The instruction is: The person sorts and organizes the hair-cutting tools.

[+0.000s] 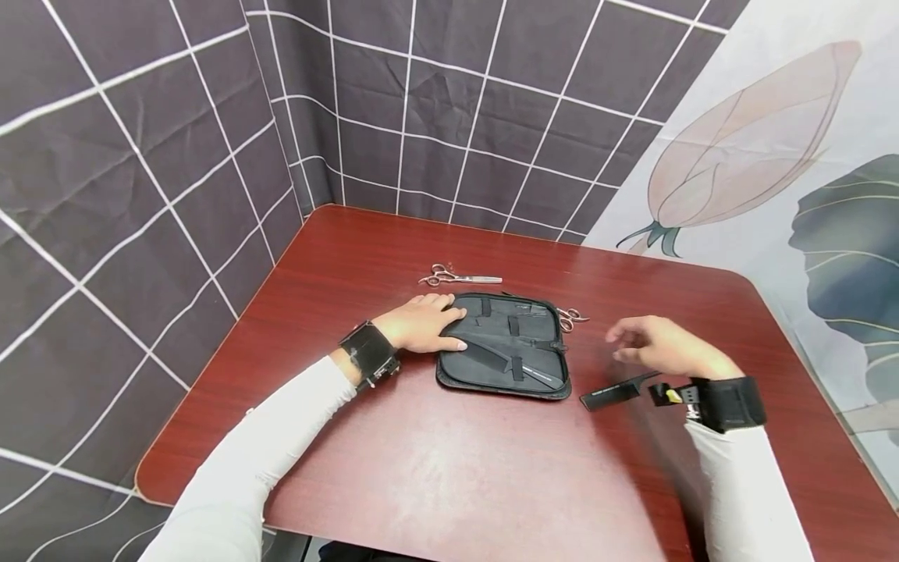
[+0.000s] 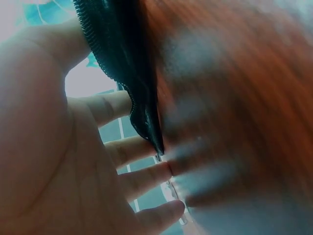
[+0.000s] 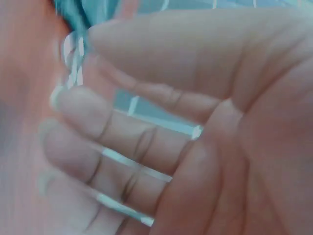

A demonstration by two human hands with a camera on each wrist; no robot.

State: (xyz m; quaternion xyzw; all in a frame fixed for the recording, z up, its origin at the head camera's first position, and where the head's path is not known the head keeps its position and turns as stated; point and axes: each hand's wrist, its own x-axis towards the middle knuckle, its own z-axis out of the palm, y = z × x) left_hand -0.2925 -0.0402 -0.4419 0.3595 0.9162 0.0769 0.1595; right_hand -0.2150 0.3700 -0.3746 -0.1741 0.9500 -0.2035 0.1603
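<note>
A black zippered case (image 1: 492, 371) lies on the table, its elastic loops facing up. A flat black tool with a lettered handle (image 1: 542, 378) is tucked under one loop. My left hand (image 1: 424, 322) rests on the case's left edge with fingers spread. The left wrist view shows that hand (image 2: 54, 147) beside the case's toothed zipper edge (image 2: 98, 54). My right hand (image 1: 660, 345) hovers right of the case, fingers loosely curled. No object shows between those fingers in the right wrist view. Near it, a black comb (image 1: 609, 395) lies on the table.
Thinning scissors (image 1: 467, 278) lie behind the case. Another pair of scissors (image 1: 570, 318) shows its handles at the case's right edge, its blades hidden. The reddish wooden table (image 1: 435, 468) meets a dark grid-patterned curtain (image 1: 449, 109) and a floral white sheet (image 1: 758, 156).
</note>
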